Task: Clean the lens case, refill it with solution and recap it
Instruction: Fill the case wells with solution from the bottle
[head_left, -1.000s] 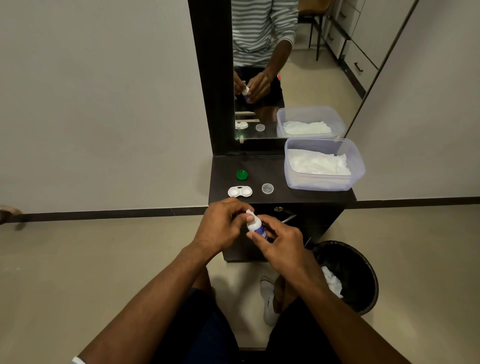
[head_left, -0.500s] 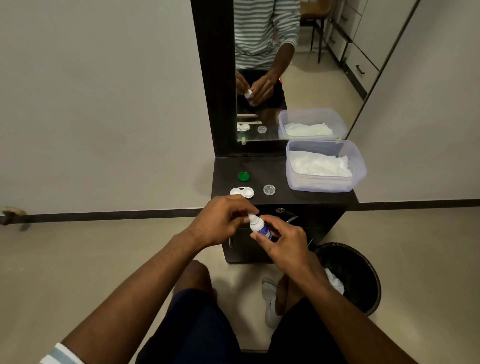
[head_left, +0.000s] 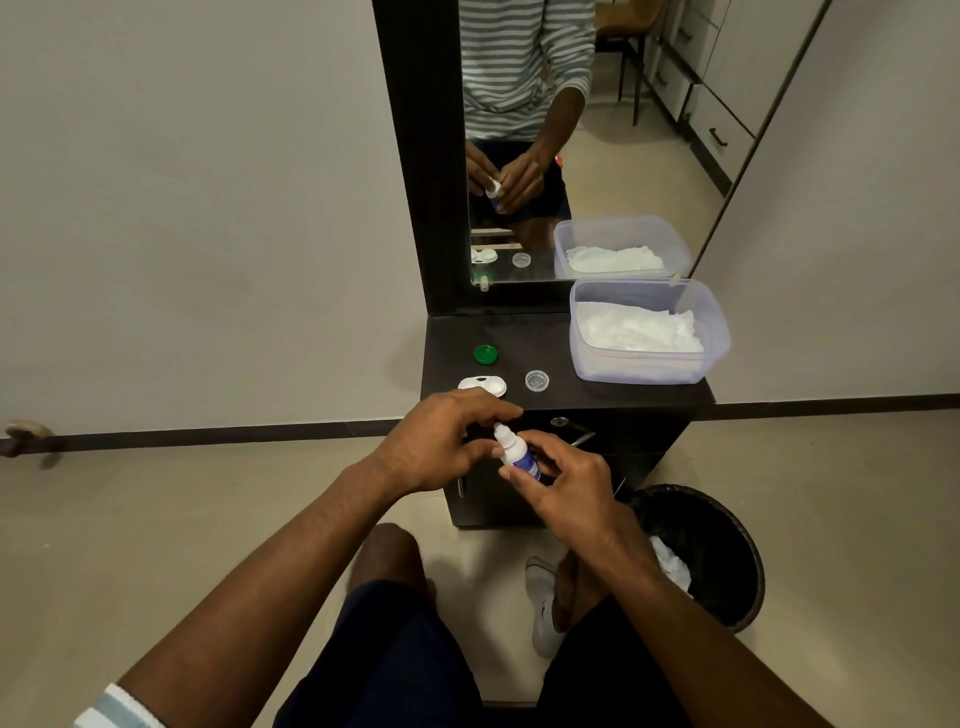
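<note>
The case (head_left: 482, 385) lies open at the front left of the desk (head_left: 566, 400), both wells uncapped. Its near edge is partly hidden behind your left hand (head_left: 441, 441). The green cap (head_left: 485, 354) sits just behind the case; the clear cap (head_left: 536, 380) sits to its right, apart from it. A clear tub (head_left: 649, 364) holding white tissue (head_left: 639, 330) occupies the right side of the desk, against the mirror (head_left: 571, 130). A black bin (head_left: 727, 587) with crumpled tissue inside stands on the floor at the right of the desk.

Your right hand (head_left: 566, 488) grips the bottle (head_left: 514, 452) by its body, tilted, with the white tip pointing up and to the left. Your left hand is close beside the tip, fingers curled; whether they hold anything cannot be told. Both hands are together in front of the desk edge, nearer to you than the case and just below it in view. The bottle is not over either well.
</note>
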